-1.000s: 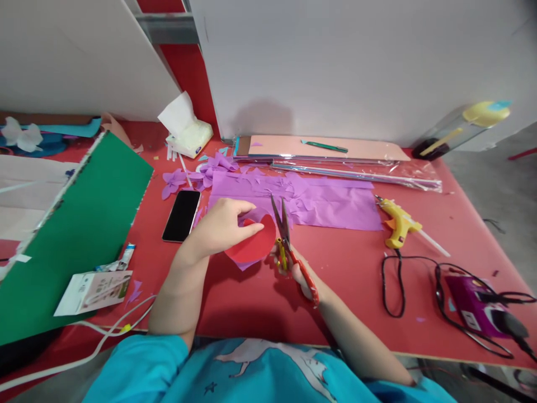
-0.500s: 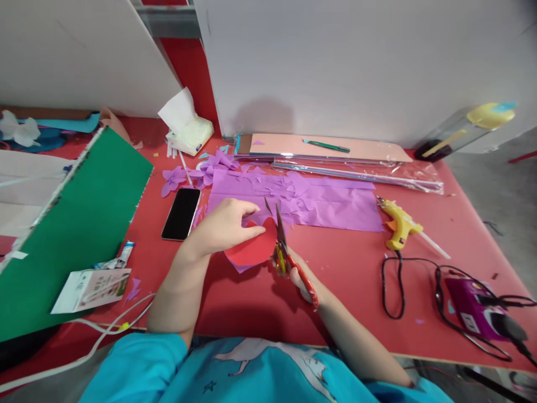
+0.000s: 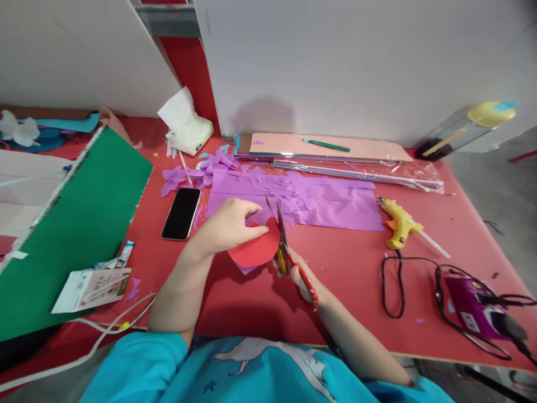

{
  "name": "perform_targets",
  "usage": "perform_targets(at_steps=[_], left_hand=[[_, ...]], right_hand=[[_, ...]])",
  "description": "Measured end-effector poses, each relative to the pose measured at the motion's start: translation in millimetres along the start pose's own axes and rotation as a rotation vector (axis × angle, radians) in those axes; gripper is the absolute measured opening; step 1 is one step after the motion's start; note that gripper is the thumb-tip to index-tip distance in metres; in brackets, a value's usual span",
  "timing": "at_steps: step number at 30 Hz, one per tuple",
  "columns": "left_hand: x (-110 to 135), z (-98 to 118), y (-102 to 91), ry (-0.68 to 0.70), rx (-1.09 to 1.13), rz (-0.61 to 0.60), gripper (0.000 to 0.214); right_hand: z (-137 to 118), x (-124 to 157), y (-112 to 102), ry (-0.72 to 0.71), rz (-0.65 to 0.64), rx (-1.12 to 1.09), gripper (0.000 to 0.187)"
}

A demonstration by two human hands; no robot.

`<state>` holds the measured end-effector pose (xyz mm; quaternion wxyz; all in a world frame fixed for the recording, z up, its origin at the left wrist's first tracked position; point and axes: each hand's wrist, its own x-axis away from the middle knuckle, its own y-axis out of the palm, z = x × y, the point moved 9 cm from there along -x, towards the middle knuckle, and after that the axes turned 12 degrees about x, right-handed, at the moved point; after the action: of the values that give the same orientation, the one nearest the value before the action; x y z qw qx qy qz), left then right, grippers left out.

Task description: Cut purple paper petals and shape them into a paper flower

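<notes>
My left hand (image 3: 229,224) pinches a round red paper piece (image 3: 254,251) with a purple sheet under it, held just above the red table (image 3: 356,280). My right hand (image 3: 300,274) grips red-handled scissors (image 3: 289,252), whose blades point away from me along the right edge of the red piece. Behind them lies a large purple paper sheet (image 3: 319,201) with cut scraps on it.
A black phone (image 3: 181,213) lies left of my left hand. A green board (image 3: 71,224), a glue tube and a small carton sit at the left. A yellow glue gun (image 3: 398,224), black cables and a purple box are at the right. Tissues and wrapped paper rolls line the back.
The scissor blades have narrowed and moved slightly left along the red piece's edge. My left hand has turned the red piece a little to the right.
</notes>
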<state>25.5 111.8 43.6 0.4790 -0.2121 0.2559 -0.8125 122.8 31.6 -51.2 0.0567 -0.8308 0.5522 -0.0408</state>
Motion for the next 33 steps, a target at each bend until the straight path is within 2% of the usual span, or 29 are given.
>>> perform_targets(at_steps=[9, 17, 29, 33], left_hand=[[-0.6, -3.8, 0.2, -0.039, 0.01, 0.009, 0.037], [-1.4, -5.0, 0.2, -0.043, 0.014, 0.013, 0.039], [-2.4, -5.7, -0.4, -0.05, 0.004, 0.008, 0.04], [-2.9, -6.3, -1.0, -0.054, -0.002, 0.014, 0.04]], right_hand=[[10.7, -0.6, 4.0, -0.032, -0.064, -0.028, 0.065], [6.5, -1.2, 4.9, 0.011, -0.064, -0.059, 0.064], [25.2, 3.5, 10.1, 0.134, -0.069, -0.216, 0.06], [25.7, 2.9, 8.8, 0.136, -0.057, -0.217, 0.056]])
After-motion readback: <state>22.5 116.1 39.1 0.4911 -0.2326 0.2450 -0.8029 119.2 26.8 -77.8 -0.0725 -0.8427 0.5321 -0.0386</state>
